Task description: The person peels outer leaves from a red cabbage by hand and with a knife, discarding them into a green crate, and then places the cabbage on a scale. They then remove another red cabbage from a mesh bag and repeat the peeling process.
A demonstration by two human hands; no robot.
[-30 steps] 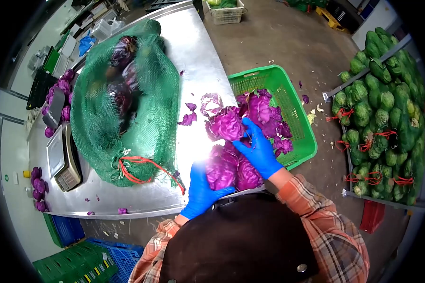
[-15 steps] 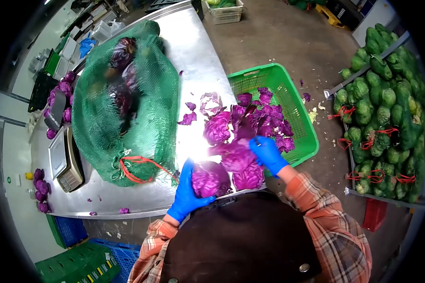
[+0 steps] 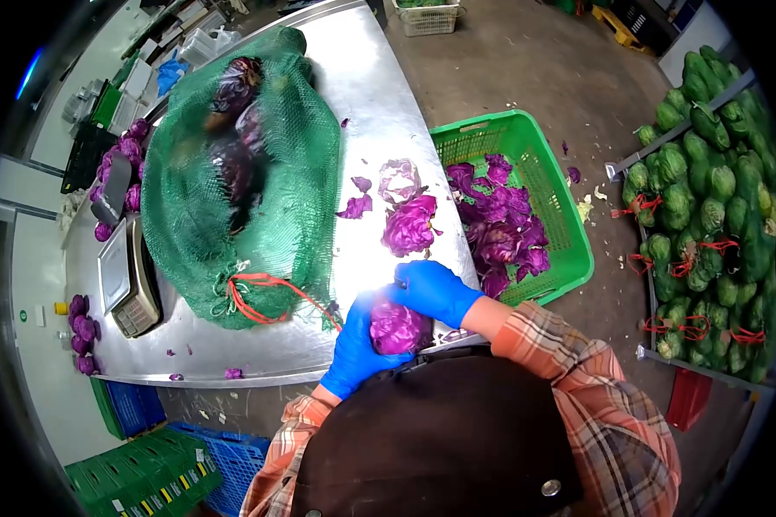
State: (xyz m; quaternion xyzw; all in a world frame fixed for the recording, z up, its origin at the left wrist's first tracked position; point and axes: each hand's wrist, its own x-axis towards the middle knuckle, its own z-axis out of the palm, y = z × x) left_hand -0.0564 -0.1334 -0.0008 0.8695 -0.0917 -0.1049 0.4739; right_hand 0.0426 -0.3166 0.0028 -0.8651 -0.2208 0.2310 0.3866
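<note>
The person's left hand (image 3: 353, 351) holds a purple cabbage (image 3: 401, 330) from nine o'clock at the tabletop's (image 3: 276, 355) near edge, fingers curved around it. The right hand (image 3: 437, 290) bends over it at one o'clock; whether those fingers pinch anything cannot be told. A green basket (image 3: 553, 185) with leaves (image 3: 500, 237) sits at two o'clock.

A vegetable-packing room, built around a stainless-steel worktable (image 3: 259, 353). On the table lie a mesh sack (image 3: 293, 181) of red cabbages and a weighing scale (image 3: 138, 312). Right of the table, a plastic crate (image 3: 569, 228) holds purple cabbage leaves (image 3: 502, 211); farther right, netted green vegetables (image 3: 681, 215) are piled.
</note>
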